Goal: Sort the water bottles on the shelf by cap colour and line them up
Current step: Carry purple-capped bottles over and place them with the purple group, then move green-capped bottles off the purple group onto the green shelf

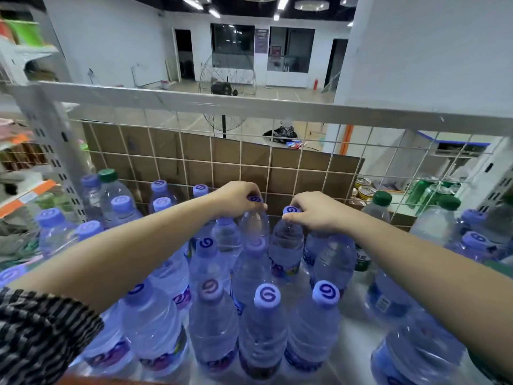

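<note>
the left hand (238, 197) reaches to the rear of the shelf (358, 307), fingers curled down over the left cap (255, 199), which is purple and belongs to the left bottle (254, 222). the grip closes round this cap from above; the clear body of the bottle stands upright below the fingers. the right hand (313, 211) takes the right bottle (286, 243) in the same manner: thumb and curled fingers pinch the right cap (291, 210), also purple, from its right side. the two held bottles stand side by side, close together, just in front of the wire grid panel (277, 168) at the back of the shelf. it cannot be told whether their bases rest on the shelf, as nearer bottles hide them. a cardboard sheet (194, 151) stands behind the grid. between the forearms, purple-capped bottles (267, 295) stand upright in rough rows, packed close, and more of the same kind fill the left part of the shelf. one green-capped bottle (108, 175) stands at the rear left among purple caps. two further green-capped bottles (382, 197) (449, 202) stand at the right, near the grid, with purple-capped ones beside them. tin cans (363, 188) lie beyond the grid at the right. a striped sleeve (41, 334) covers the left arm above the bare forearm. a pedestal fan (227, 79) stands in the room behind.
</note>
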`<state>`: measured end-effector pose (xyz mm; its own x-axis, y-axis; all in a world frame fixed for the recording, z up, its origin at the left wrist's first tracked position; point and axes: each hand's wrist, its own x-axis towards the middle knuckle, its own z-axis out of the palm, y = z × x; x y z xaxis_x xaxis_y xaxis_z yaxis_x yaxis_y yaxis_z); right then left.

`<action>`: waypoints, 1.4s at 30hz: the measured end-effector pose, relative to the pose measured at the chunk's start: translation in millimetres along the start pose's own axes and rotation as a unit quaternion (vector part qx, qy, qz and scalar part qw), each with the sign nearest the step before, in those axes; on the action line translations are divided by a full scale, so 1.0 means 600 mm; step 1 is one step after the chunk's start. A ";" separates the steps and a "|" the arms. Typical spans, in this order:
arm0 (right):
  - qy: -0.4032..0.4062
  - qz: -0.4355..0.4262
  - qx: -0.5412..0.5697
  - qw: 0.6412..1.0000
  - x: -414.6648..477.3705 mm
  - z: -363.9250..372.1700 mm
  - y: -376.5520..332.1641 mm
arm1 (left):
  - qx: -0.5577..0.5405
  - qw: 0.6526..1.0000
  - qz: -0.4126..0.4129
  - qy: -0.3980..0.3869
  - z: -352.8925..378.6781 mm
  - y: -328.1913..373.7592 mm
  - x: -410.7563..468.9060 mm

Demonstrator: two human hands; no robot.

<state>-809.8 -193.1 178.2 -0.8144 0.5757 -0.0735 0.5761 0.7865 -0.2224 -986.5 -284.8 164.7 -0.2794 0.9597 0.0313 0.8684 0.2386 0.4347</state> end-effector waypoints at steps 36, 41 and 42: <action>0.057 -0.166 0.085 0.981 0.106 0.037 -0.349 | -0.066 0.966 -0.129 0.214 -0.226 -0.393 -0.226; 0.065 -0.140 0.091 0.984 0.117 0.047 -0.351 | -0.053 0.976 -0.119 0.175 -0.221 -0.423 -0.187; 0.067 -0.138 0.090 0.984 0.117 0.049 -0.351 | -0.042 0.978 -0.121 0.162 -0.220 -0.424 -0.182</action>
<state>-990.3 -324.7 191.3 -0.9140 0.3806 0.1406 0.3035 0.8714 -0.3854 -1230.9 -470.1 169.8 -0.5996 0.7758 0.1966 0.7280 0.4267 0.5366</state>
